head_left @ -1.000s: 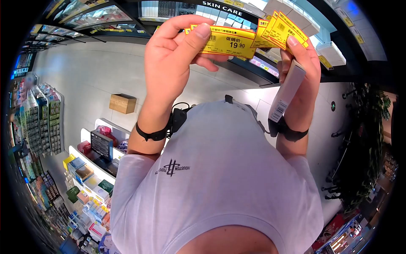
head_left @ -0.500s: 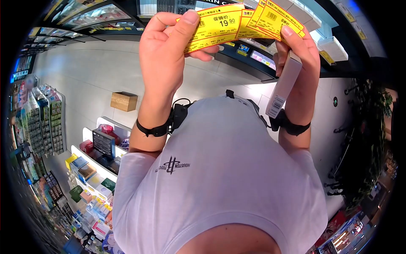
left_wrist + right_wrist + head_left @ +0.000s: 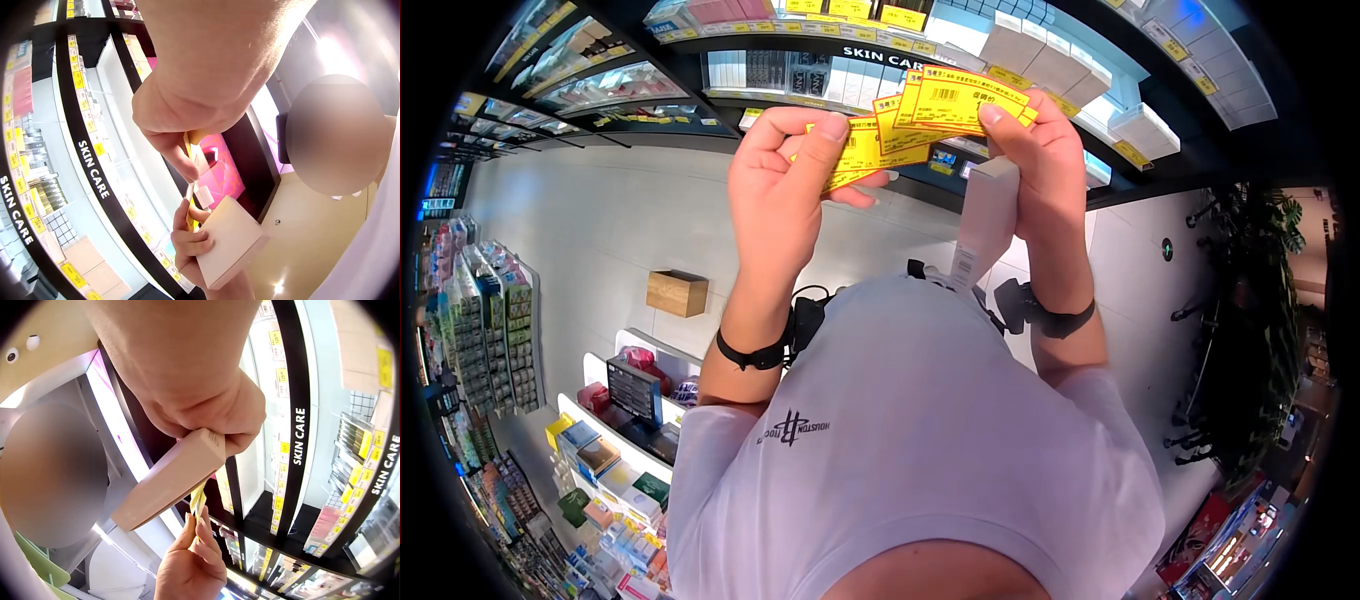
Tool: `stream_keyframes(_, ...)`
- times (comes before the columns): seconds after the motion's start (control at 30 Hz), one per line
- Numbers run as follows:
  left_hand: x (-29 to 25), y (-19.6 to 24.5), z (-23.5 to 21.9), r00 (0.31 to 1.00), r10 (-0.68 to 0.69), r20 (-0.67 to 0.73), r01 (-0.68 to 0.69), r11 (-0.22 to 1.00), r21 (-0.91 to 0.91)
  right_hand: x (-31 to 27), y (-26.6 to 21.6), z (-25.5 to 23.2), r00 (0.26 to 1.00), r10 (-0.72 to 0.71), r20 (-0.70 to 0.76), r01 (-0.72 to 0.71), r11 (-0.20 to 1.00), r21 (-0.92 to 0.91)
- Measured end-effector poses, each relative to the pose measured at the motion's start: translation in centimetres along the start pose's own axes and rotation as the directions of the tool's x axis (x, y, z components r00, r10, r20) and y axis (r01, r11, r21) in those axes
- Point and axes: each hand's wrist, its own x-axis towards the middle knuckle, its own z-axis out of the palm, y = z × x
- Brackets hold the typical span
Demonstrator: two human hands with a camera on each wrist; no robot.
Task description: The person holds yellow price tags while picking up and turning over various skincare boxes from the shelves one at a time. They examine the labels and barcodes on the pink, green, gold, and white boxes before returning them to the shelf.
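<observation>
In the head view the left hand [image 3: 785,190] pinches a yellow price tag [image 3: 862,146] between thumb and fingers. Several more yellow tags [image 3: 948,104] fan out from the right hand [image 3: 1045,175], its thumb pressed on them, and they overlap the left hand's tag. A slim white box [image 3: 988,212] with a barcode hangs below the right hand's thumb, held in the same hand. The box [image 3: 228,240] shows its broad face in the left wrist view, the fingers curled round its edge. From the right wrist, the box [image 3: 172,478] lies along the palm side.
Skin care shelves [image 3: 800,75] with boxes and yellow labels run across the front. A wooden box [image 3: 677,293] stands on the floor at the left, above a white display stand [image 3: 585,420] of goods. Dark leafy plants [image 3: 1250,330] line the right side.
Both hands and the tags sit lower in the head view, and the right hand has come left towards the left hand. The tags overlap more, and more of the shelves shows.
</observation>
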Motion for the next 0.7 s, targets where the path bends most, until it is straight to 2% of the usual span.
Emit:
stream_keyframes(0.3, 0.4, -0.2, 0.0, 0.996, 0.086, -0.020, -0.085, 0.996, 0.015, 0.0, 0.3, 1.2, 0.999, 0.001, 0.041, -0.001, 1.000, 0.011)
stream_keyframes(0.5, 0.3, -0.1, 0.1, 0.999, 0.046, -0.015, -0.046, 0.999, 0.013, 0.2, 0.8, 0.3, 0.996, 0.048, 0.069, -0.049, 0.999, 0.011)
stream_keyframes(0.57, 0.2, -0.3, 0.1, 1.000, 0.002, 0.018, -0.002, 0.999, 0.039, 0.3, 1.3, 0.9, 1.000, -0.006, 0.030, 0.006, 1.000, -0.015)
stream_keyframes(0.63, -0.1, -0.8, -0.2, 0.998, -0.031, 0.046, 0.028, 0.998, 0.061, 0.3, 1.7, 0.3, 0.991, -0.125, 0.053, 0.136, 0.925, -0.356)
stream_keyframes(0.7, -0.1, -1.5, -0.2, 0.997, -0.048, 0.066, 0.043, 0.996, 0.073, 0.8, 2.8, -0.2, 0.962, -0.250, 0.108, 0.268, 0.805, -0.529)
